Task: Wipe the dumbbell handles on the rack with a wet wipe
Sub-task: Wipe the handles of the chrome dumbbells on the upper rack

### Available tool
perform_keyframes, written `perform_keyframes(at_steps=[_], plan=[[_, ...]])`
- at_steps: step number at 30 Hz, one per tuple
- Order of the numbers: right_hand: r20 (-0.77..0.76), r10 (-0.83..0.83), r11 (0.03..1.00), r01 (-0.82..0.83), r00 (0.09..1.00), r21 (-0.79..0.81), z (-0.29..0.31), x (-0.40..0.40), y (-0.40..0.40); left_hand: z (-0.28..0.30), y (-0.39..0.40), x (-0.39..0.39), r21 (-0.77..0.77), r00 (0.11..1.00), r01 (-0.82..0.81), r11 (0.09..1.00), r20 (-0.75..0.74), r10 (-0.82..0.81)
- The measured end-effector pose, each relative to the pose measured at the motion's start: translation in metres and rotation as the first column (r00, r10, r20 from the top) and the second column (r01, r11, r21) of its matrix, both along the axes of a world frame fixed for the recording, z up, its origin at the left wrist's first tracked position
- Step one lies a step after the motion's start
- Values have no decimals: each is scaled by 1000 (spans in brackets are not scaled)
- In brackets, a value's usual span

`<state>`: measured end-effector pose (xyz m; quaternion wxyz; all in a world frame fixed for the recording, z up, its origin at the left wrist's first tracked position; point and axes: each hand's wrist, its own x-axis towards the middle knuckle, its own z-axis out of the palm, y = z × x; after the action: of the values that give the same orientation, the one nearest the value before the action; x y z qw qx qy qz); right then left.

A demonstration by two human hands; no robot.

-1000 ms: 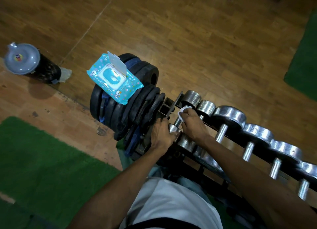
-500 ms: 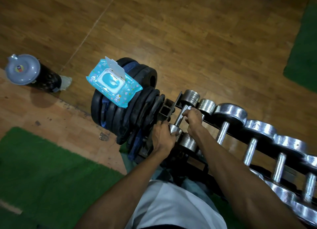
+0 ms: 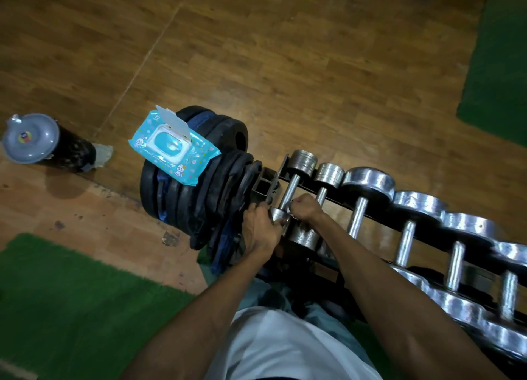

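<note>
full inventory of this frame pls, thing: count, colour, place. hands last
dumbbells: at least seven in view, chrome silver, in a row on the rack, running right
rack: one, dark metal, centre to lower right
weight plates: a stack, count unclear, black, left end of the rack
wet wipe pack: one, light blue, lid flipped open, lying on the plates
bottle: one, black with grey lid, on the floor at left
mats: green, lower left and right edge
floor: brown wood
left hand: on the near head of the leftmost dumbbell
right hand: curled round that dumbbell's handle; wipe barely visible
</note>
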<state>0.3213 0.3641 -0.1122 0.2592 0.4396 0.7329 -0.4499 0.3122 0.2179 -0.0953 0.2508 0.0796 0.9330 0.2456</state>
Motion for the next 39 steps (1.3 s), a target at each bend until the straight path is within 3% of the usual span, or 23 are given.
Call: perform_keyframes(at_steps=[4, 9, 13, 16, 20, 25, 29, 33, 39], plan=[[-34, 54, 998, -55, 998, -22, 1, 9, 14, 2, 3, 6, -27, 999, -44, 999, -26, 44], [-212, -91, 982, 52, 973, -182, 8, 26, 29, 6, 12, 11, -63, 996, -74, 995, -52, 71], [-317, -137, 974, 69, 939, -215, 22, 41, 37, 8, 19, 22, -56, 991, -112, 992, -78, 107], [-378, -53, 993, 9, 924, -118, 25, 52, 51, 12, 27, 29, -86, 989, -124, 989, -95, 116], [-383, 191, 982, -178, 904, 68, 20, 62, 71, 14, 32, 39, -151, 987, -126, 980, -118, 108], [-319, 587, 809, -533, 744, 246, 17, 69, 75, 16, 39, 54, -244, 995, -65, 968, -89, 45], [-195, 812, 578, -709, 550, 404, 6, 70, 73, 16, 46, 62, -300, 995, -64, 952, -93, 37], [-128, 884, 442, -711, 451, 547, 6, 66, 75, 13, 49, 68, -305, 994, -73, 950, -95, 46], [35, 929, 319, -844, 369, 431, 4, 24, 60, 7, 58, 69, -314, 984, -158, 936, -125, 124]])
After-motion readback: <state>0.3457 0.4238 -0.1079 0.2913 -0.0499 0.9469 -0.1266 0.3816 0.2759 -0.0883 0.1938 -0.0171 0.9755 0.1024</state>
